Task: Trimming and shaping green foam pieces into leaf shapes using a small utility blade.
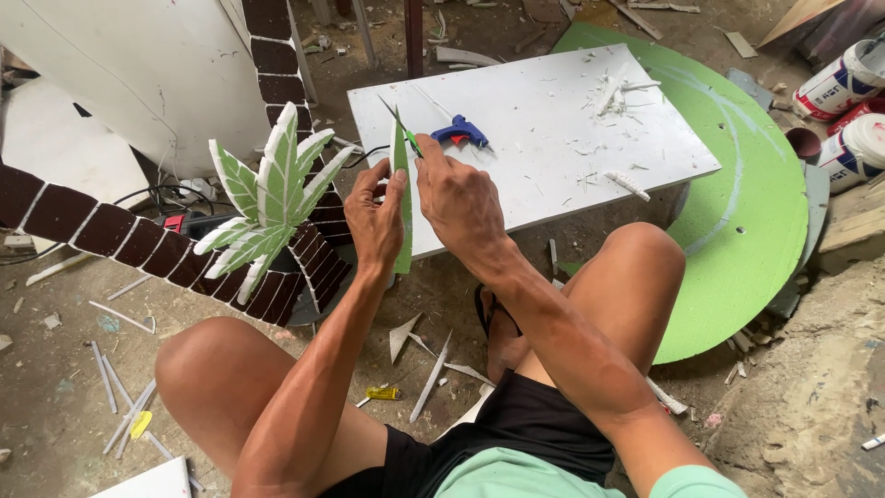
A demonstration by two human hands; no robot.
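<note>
Knees bent and spread frame my view; between them my left hand [376,221] and right hand [458,198] pinch a narrow green leaf strip [402,198]. Its long axis runs near to far, pointed tip aimed away from me, over the near edge of the white board [544,148]. I hold its near half with left fingers, its far end with right fingertips. Beyond the tip lies a blue glue gun [460,132]. Far right stand paint cans [843,83]; contents hidden. Left stands a foam palm tree [267,198].
</note>
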